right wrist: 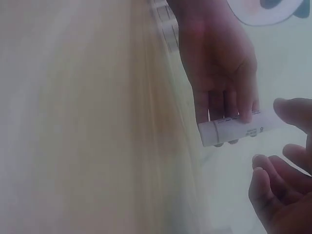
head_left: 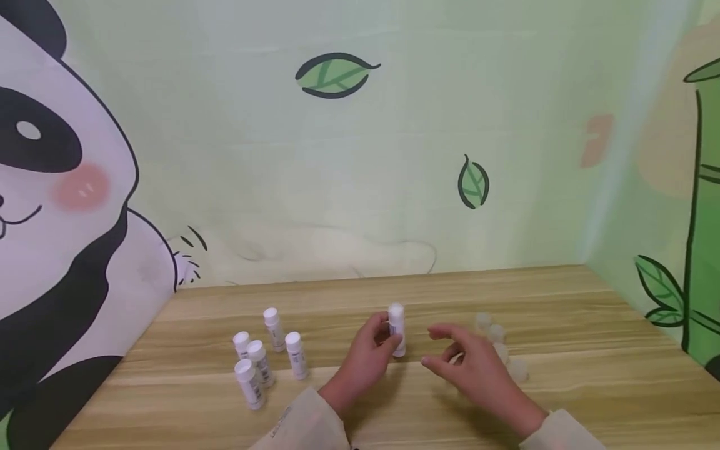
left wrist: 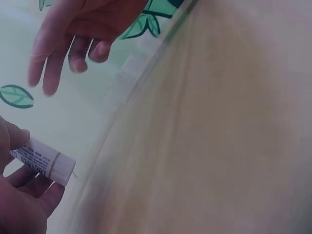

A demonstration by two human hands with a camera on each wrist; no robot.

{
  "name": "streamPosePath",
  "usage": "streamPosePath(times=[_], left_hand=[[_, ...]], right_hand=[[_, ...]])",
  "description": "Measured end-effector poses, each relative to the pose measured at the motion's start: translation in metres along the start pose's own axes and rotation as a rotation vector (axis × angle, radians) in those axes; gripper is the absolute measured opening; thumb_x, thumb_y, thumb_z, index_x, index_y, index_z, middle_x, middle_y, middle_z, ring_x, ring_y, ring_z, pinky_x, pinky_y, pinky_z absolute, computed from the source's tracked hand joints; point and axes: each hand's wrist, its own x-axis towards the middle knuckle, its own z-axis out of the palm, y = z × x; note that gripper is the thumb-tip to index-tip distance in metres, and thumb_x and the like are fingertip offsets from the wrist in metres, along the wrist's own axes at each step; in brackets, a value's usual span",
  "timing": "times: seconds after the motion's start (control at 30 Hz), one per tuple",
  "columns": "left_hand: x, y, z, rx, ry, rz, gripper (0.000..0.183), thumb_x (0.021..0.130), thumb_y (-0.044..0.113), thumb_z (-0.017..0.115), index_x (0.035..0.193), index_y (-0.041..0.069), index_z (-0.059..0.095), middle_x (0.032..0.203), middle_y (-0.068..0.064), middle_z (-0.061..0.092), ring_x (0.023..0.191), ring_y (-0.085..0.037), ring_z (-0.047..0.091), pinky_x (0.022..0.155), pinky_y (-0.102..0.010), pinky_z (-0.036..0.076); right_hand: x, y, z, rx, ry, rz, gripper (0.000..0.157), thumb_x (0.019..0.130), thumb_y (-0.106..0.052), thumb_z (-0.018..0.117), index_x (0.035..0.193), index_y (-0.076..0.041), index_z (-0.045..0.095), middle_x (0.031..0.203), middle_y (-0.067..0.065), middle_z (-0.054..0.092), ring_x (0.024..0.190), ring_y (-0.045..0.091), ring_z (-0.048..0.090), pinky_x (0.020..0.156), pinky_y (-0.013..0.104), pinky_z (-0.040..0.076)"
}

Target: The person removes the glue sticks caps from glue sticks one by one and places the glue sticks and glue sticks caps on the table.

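My left hand (head_left: 368, 356) holds a white glue stick (head_left: 397, 328) upright, thumb on one side and fingers on the other. Printed text and a barcode show on this tube (left wrist: 41, 158) in the left wrist view, along with a seam near one end. To its right, my right hand (head_left: 478, 369) hovers with fingers bent loosely and thumb and index spread apart, nothing between them. The right wrist view has the fingers of this right hand (right wrist: 285, 180) near the tube's far end, and I cannot tell there whether they touch it.
Several similar white tubes (head_left: 250, 384) stand in a group on the left of the wooden table (head_left: 185, 387). Several small translucent round pieces (head_left: 517, 370), resembling caps, lie on the right behind my right hand. A printed backdrop (head_left: 394, 156) rises behind the table.
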Motion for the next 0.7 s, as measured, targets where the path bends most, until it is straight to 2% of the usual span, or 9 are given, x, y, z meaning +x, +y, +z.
streamPosePath(times=[0.17,0.37,0.6,0.7], left_hand=[[-0.023,0.008,-0.009,0.003,-0.061,0.012,0.033,0.098,0.015,0.057,0.129,0.005,0.052,0.119,-0.018,0.063,0.108,-0.022,0.060,0.092,-0.034,0.051],[-0.049,0.017,-0.013,0.000,-0.132,0.011,0.032,0.097,0.021,0.058,0.127,0.008,0.054,0.119,-0.014,0.064,0.109,-0.017,0.058,0.092,-0.025,0.048],[-0.074,0.024,-0.019,-0.054,-0.231,0.069,0.038,0.097,0.024,0.059,0.131,0.010,0.052,0.127,-0.018,0.059,0.116,-0.018,0.057,0.099,-0.023,0.046],[-0.082,0.027,-0.022,-0.061,-0.241,0.035,0.039,0.096,0.030,0.060,0.129,0.011,0.054,0.129,-0.015,0.059,0.118,-0.015,0.057,0.099,-0.021,0.044]], right_hand=[[-0.004,-0.008,0.007,0.038,-0.019,0.028,0.044,0.080,-0.024,0.080,0.120,-0.017,0.064,0.118,0.010,0.067,0.070,0.005,0.061,0.059,0.022,0.052],[-0.015,-0.019,0.015,0.111,-0.063,-0.053,0.047,0.081,-0.032,0.078,0.122,-0.013,0.063,0.117,0.012,0.065,0.073,0.003,0.061,0.062,0.022,0.052],[-0.026,-0.034,0.022,0.168,-0.125,-0.072,0.046,0.081,-0.038,0.076,0.123,-0.024,0.062,0.114,0.002,0.065,0.078,0.005,0.060,0.066,0.023,0.052],[-0.030,-0.039,0.025,0.193,-0.144,-0.086,0.044,0.082,-0.037,0.076,0.122,-0.023,0.062,0.110,0.002,0.064,0.078,0.006,0.059,0.066,0.023,0.052]])
